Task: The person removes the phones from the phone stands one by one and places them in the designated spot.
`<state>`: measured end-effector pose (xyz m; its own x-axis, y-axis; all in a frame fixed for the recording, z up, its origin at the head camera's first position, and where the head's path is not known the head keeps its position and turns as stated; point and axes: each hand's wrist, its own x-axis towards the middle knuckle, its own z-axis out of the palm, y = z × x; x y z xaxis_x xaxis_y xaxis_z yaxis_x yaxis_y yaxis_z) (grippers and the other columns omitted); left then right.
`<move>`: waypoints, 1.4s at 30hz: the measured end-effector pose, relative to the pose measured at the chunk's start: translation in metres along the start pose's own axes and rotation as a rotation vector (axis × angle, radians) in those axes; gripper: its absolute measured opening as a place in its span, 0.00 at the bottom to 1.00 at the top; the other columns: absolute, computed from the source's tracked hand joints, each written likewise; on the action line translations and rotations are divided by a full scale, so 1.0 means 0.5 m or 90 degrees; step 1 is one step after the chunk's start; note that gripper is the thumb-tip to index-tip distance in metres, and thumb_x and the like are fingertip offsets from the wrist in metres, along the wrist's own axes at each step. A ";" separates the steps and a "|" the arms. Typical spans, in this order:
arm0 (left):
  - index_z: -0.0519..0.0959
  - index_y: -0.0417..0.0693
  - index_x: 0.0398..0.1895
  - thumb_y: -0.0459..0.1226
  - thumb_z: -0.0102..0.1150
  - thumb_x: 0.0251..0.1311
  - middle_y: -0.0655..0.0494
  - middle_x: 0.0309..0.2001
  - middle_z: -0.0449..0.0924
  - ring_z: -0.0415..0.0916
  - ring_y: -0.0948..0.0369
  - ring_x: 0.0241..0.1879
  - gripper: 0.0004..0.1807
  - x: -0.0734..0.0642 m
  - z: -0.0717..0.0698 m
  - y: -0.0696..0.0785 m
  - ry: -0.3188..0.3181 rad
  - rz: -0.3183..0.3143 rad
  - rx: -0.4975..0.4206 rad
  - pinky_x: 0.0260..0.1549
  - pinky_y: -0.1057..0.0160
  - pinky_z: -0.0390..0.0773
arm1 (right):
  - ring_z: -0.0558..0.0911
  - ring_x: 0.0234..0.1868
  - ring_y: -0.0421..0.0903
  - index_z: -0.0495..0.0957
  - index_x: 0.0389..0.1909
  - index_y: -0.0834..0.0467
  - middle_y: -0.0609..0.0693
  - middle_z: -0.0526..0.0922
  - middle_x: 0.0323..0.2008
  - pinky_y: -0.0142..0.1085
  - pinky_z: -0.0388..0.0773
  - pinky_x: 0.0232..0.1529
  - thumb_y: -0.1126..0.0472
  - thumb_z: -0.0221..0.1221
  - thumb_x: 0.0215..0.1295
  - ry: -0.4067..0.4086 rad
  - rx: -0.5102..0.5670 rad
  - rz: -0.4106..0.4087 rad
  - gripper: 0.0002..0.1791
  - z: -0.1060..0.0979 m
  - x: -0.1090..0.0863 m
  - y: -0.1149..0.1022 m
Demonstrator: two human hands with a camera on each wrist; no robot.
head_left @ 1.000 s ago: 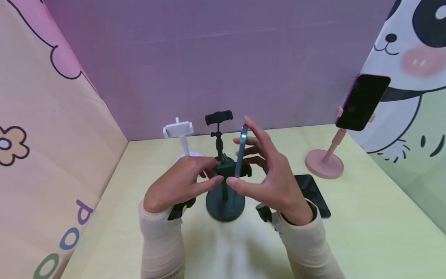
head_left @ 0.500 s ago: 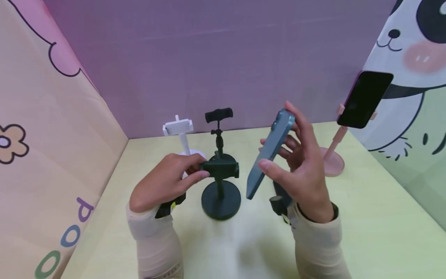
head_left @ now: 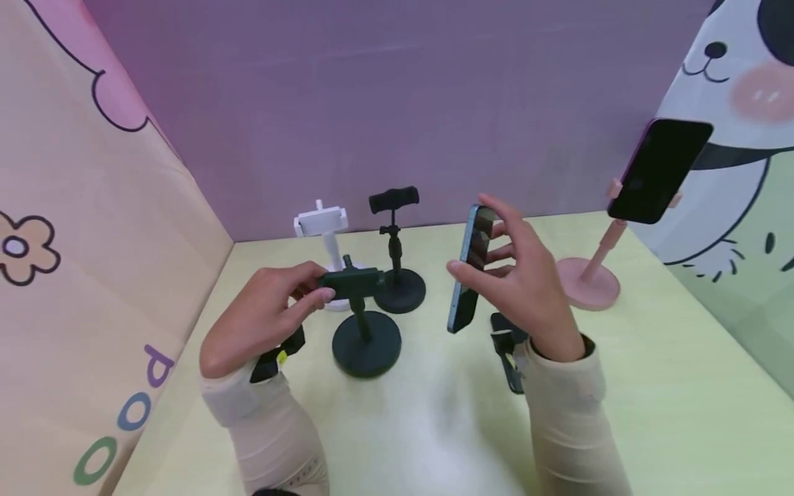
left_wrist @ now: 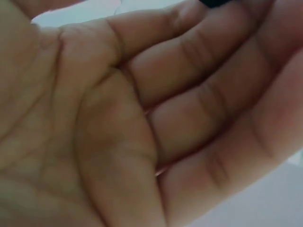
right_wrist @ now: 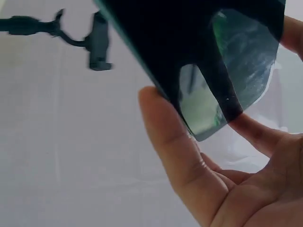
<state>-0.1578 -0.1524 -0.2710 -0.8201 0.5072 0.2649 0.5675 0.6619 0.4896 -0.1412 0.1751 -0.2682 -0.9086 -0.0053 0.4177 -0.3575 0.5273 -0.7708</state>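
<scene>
My left hand (head_left: 267, 313) pinches the left end of the clamp on a dark green phone stand (head_left: 367, 350) with a round base. In the left wrist view the palm and fingers fill most of the picture, and a dark bit of the clamp (left_wrist: 214, 2) shows at the top. To the right of the stand, my right hand (head_left: 524, 279) holds a blue-edged smartphone (head_left: 473, 265) above the table, thumb on one edge and fingers on the other. The right wrist view shows the phone's dark, reflective screen (right_wrist: 199, 61). Phone and stand are apart.
Behind stand a white phone stand (head_left: 322, 222) and a black one (head_left: 397, 289). A pink stand (head_left: 589, 282) at the right bears another phone (head_left: 660, 172). A dark phone (head_left: 513, 372) lies on the table, partly hidden by my right wrist. Printed cloth walls surround the table.
The blue phone has moved right, away from the clamp, and turned so its screen shows. My left hand has shifted left, and the dark green stand has moved left with it.
</scene>
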 end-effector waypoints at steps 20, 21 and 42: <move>0.77 0.49 0.49 0.46 0.53 0.69 0.58 0.33 0.82 0.78 0.59 0.34 0.13 -0.061 -0.041 -0.050 0.067 -0.067 0.034 0.36 0.54 0.75 | 0.76 0.27 0.53 0.63 0.68 0.53 0.61 0.63 0.58 0.43 0.75 0.29 0.37 0.63 0.53 -0.241 -0.308 0.155 0.44 0.133 -0.015 0.190; 0.77 0.49 0.49 0.46 0.53 0.69 0.58 0.33 0.82 0.78 0.59 0.34 0.13 -0.063 -0.041 -0.052 0.069 -0.068 0.037 0.36 0.54 0.75 | 0.75 0.25 0.53 0.64 0.67 0.55 0.62 0.64 0.56 0.42 0.74 0.27 0.38 0.64 0.52 -0.255 -0.327 0.155 0.44 0.139 -0.020 0.202; 0.76 0.52 0.51 0.48 0.52 0.70 0.56 0.35 0.81 0.75 0.55 0.34 0.14 -0.070 -0.040 -0.052 0.052 -0.091 0.034 0.32 0.56 0.72 | 0.70 0.42 0.60 0.72 0.61 0.57 0.64 0.68 0.52 0.49 0.75 0.30 0.35 0.65 0.50 -0.347 -0.537 0.140 0.42 0.154 -0.057 0.273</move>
<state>-0.1452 -0.1986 -0.2767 -0.8944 0.3608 0.2643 0.4465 0.7532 0.4830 -0.1809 0.1819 -0.4221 -0.9854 -0.1105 -0.1294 -0.0939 0.9874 -0.1277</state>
